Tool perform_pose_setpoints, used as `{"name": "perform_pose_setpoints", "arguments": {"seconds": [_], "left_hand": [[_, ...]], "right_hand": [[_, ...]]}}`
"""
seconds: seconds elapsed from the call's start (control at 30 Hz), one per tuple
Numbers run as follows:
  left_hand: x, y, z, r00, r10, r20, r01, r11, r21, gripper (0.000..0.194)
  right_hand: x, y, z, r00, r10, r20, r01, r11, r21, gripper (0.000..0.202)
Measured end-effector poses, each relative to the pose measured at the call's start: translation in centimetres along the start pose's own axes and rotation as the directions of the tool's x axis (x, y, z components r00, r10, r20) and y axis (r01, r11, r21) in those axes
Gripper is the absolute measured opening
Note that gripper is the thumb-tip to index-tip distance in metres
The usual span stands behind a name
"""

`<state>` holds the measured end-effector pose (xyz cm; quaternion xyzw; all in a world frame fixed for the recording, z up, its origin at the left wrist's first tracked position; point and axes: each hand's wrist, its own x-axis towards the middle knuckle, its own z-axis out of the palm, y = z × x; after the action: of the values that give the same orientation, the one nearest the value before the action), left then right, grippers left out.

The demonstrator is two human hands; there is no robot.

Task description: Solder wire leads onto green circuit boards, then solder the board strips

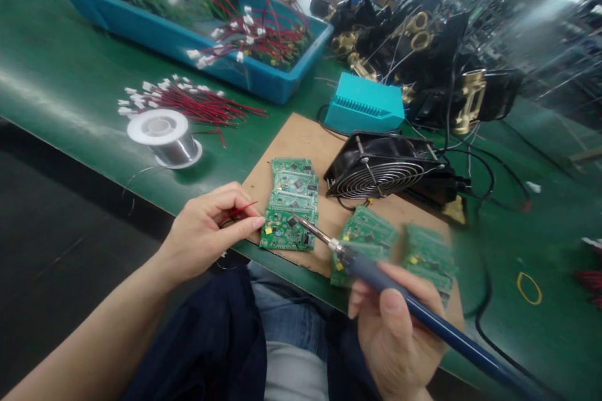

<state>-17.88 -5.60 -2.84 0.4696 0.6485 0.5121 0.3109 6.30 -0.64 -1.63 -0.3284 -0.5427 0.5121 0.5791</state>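
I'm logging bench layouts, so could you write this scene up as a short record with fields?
Left hand: holds a red wire beside the front circuit board
Right hand: grips a soldering iron, tip over that board; contact unclear
Other boards: overlapping row behind the front one; two groups farther right
Surface: cardboard on a green table
Spool: left of the cardboard
Fan: black, beyond the right-hand boards
Tub: blue, holding connector wires
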Motion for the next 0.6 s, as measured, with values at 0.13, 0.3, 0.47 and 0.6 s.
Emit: {"name": "perform_pose_setpoints", "arguments": {"seconds": [0.13, 0.3, 0.47, 0.6], "left_hand": [[-0.1, -0.7, -0.1, 0.995, 0.096, 0.023, -0.094, 0.993, -0.078, 0.008], [-0.3, -1.2, 0.0, 0.997, 0.066, 0.040, -0.062, 0.993, -0.098, 0.011], [-0.3, -0.9, 0.2, 0.997, 0.073, 0.025, -0.071, 0.995, -0.066, 0.013], [-0.3, -0.9, 0.4, 0.996, 0.088, 0.019, -0.087, 0.995, -0.054, 0.013]], "right_hand": [[-0.4, 0.2, 0.5, 0.998, 0.051, 0.044, -0.055, 0.993, 0.103, 0.010], [-0.8, 0.5, 0.7, 0.987, 0.103, 0.122, -0.122, 0.979, 0.161, 0.010], [-1.4, 1.0, 0.5, 0.977, 0.123, 0.172, -0.153, 0.973, 0.171, 0.012], [-1.4, 1.1, 0.1, 0.971, 0.135, 0.196, -0.166, 0.974, 0.151, 0.013]]}}
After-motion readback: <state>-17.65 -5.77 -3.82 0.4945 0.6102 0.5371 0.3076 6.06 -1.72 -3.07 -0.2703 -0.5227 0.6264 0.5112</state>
